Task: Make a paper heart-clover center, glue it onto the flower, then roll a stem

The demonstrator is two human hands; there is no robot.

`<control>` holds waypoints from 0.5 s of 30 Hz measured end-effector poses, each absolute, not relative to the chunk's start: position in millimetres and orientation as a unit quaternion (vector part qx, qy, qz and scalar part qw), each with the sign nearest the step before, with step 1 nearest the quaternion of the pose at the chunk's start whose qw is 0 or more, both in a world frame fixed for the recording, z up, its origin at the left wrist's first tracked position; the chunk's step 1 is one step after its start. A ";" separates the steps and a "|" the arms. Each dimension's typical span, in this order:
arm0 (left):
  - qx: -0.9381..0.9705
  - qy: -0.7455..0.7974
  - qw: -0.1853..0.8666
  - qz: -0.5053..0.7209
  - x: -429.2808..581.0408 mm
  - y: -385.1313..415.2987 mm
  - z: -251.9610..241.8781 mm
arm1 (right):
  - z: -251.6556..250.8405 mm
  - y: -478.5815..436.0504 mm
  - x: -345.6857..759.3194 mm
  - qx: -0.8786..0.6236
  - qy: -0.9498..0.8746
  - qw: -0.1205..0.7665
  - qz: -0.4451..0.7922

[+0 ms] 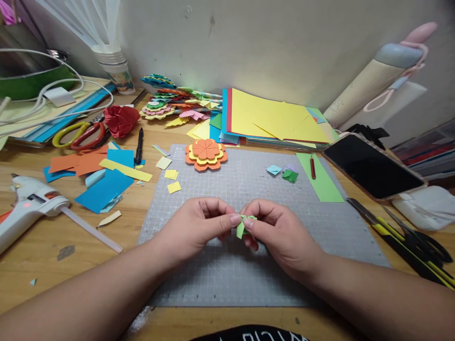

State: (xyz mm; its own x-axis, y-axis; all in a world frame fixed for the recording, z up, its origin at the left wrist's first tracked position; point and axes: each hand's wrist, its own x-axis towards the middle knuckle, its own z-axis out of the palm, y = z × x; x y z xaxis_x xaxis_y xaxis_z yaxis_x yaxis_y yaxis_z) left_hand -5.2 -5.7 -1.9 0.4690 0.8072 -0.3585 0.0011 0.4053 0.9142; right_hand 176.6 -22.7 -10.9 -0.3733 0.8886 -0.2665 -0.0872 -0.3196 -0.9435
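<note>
A small folded piece of light green paper [241, 228] is pinched between my two hands above the grey cutting mat [227, 284]. My left hand [202, 220] grips its left edge with thumb and fingertips. My right hand [273, 227] has its thumb pressed on the right part, the other fingers curled behind. Part of the paper is covered by the fingertips. Beyond the hands, a layered orange and yellow paper flower [206, 154] lies on the mat. Small blue [274, 170] and dark green paper pieces [290, 175] rest to its right, near a green paper strip [322, 182] bearing a short pencil [313, 167].
At left lie a glue gun [35, 203], blue paper scraps [104, 189], red-and-yellow-handled scissors [83, 135] and a black pen [140, 146]. Coloured sheets [273, 113] and finished paper flowers [174, 104] sit behind. A phone [373, 166], a cutter [394, 237] and black scissors [423, 241] are at right.
</note>
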 end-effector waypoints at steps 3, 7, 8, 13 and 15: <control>0.479 0.444 0.702 0.284 -2.9 -6.6 2.8 | -11.5 -23.3 176.8 -0.404 -0.454 0.365 0.705; 0.475 0.461 0.689 0.295 -1.4 -7.0 4.5 | -11.8 -22.9 176.7 -0.371 -0.428 0.368 0.737; 0.476 0.464 0.683 0.304 -1.5 -7.0 4.0 | -11.7 -22.6 176.3 -0.371 -0.426 0.364 0.741; 0.486 0.450 0.664 0.346 -1.8 -7.4 0.7 | -10.8 -21.3 173.7 -0.394 -0.447 0.351 0.722; 0.484 0.438 0.668 0.358 -0.6 -8.4 1.0 | -10.4 -20.7 173.4 -0.406 -0.448 0.353 0.714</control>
State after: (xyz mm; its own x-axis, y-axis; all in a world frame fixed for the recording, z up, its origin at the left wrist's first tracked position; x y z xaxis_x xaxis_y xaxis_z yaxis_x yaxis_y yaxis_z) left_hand -0.6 -8.4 1.0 0.3608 0.9016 -0.2387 -0.0546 0.2759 0.9596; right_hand 173.4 -20.7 -10.4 -0.4211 0.8678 -0.2637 -0.1405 -0.3497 -0.9263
